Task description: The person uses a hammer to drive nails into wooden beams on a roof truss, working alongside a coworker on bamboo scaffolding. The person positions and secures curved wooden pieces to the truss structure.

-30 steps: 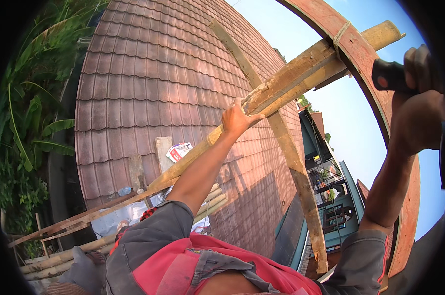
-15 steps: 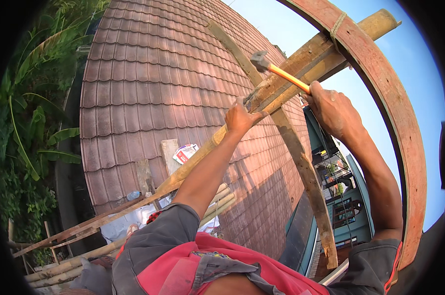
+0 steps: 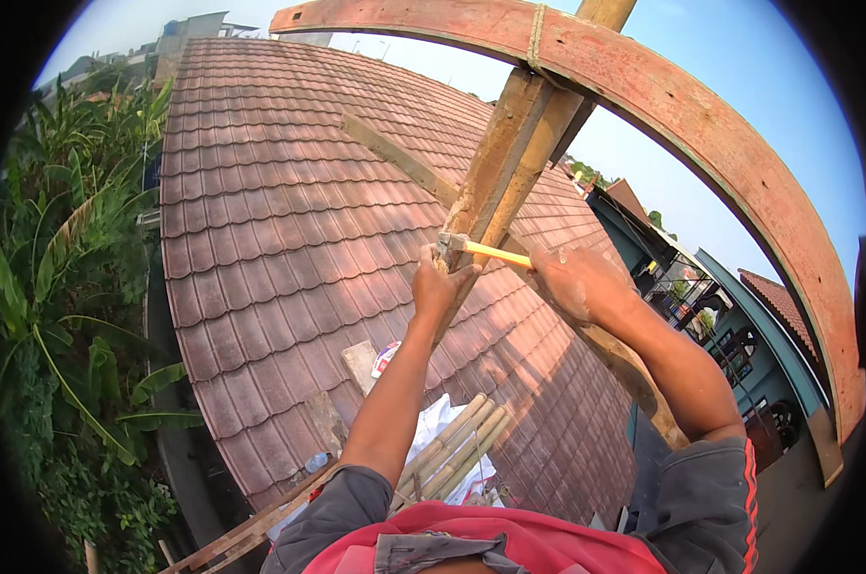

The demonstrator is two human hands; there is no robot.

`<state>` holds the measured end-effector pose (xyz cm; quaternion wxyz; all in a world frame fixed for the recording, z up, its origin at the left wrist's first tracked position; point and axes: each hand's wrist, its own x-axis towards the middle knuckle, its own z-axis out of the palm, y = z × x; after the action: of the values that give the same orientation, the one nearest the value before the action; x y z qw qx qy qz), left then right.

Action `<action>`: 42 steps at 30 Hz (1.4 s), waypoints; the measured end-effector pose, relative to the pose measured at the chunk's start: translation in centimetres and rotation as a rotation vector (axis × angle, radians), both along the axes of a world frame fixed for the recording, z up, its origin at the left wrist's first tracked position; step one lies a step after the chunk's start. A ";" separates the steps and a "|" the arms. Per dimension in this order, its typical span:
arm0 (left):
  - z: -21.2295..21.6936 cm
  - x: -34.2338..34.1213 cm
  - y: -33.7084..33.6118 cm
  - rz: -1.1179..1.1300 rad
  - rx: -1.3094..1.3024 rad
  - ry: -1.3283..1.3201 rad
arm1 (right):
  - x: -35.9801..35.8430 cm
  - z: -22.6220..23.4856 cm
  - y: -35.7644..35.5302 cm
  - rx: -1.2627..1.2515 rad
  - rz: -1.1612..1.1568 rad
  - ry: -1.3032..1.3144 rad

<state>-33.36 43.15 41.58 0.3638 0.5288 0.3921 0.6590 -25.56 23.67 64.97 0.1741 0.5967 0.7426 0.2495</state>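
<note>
My right hand [image 3: 574,282] grips a hammer with a yellow handle [image 3: 497,253]; its metal head [image 3: 449,245] rests against a pair of long wooden beams [image 3: 509,167] that slant up across the view. My left hand [image 3: 438,287] is closed around the beams just below the hammer head. A thinner wooden strip [image 3: 394,158] crosses behind the beams. A curved red-painted plank [image 3: 701,105] arches overhead, tied to the beams with rope [image 3: 536,33].
A roof of reddish-brown tiles [image 3: 270,210] lies below. Bamboo poles [image 3: 457,445], white sheeting and scrap boards lie at its lower edge. Banana plants and greenery [image 3: 60,316] fill the left. Teal-trimmed buildings [image 3: 729,325] stand at the right.
My right hand swung the hammer down from high at the right onto the beams next to my left hand. The view tilted, so the beams now stand steeper.
</note>
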 end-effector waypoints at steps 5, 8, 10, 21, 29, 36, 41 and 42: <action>-2.2 -3.0 0.2 -0.148 0.239 0.118 | 8.6 -14.4 -3.3 0.196 0.074 0.682; -2.6 -3.2 -1.4 -0.201 0.183 0.201 | 10.4 -25.8 -8.9 0.236 0.049 1.152; -2.7 -2.2 -2.8 -0.210 0.199 0.211 | 14.1 -37.6 -13.8 0.090 -0.322 1.277; -6.2 -4.5 -5.0 -0.166 0.216 0.287 | 11.7 -62.8 -31.1 -0.537 -1.453 1.312; -5.9 -3.8 -4.9 -0.317 0.163 0.218 | 13.5 -63.9 -28.7 -0.505 -1.508 1.449; -11.8 -1.5 -9.0 -0.358 0.112 0.177 | 11.1 -68.6 -32.1 -0.442 -1.554 1.532; -28.7 -5.5 -14.3 -0.684 -0.481 0.346 | 9.6 -69.9 -30.4 -0.509 -1.167 1.353; -32.3 -7.1 -15.8 -0.808 -0.554 0.540 | 8.5 -69.0 -29.7 -0.513 -1.199 1.386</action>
<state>-40.48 27.33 9.24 0.5996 0.6716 0.3960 0.1806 -17.03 -6.05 -4.00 -0.0804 0.8370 0.2827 -0.4615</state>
